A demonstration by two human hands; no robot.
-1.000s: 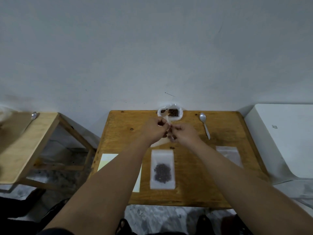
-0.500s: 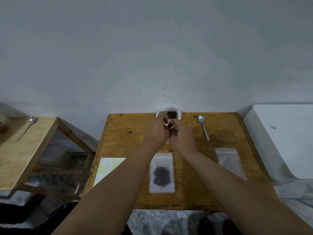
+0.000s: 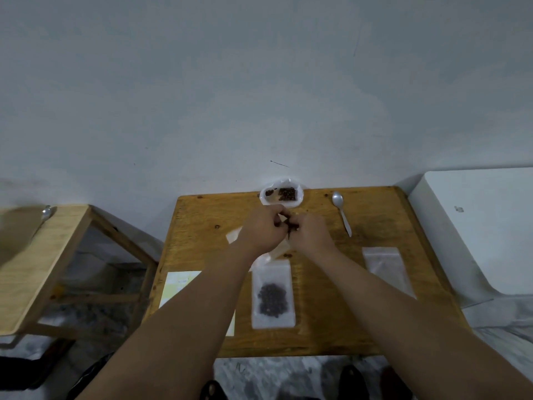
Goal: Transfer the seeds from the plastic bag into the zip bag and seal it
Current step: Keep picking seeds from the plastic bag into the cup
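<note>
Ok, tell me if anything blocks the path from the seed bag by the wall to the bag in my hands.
Nothing visible does. The open clear plastic bag of dark seeds sits just beyond both hands; only bare wooden table lies between them. The metal spoon lies off to the right.

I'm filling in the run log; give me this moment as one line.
left hand + right hand: pinching zip bag mid-table | plastic bag: seeds remain | filled bag: flat, near edge | spoon: untouched
</note>
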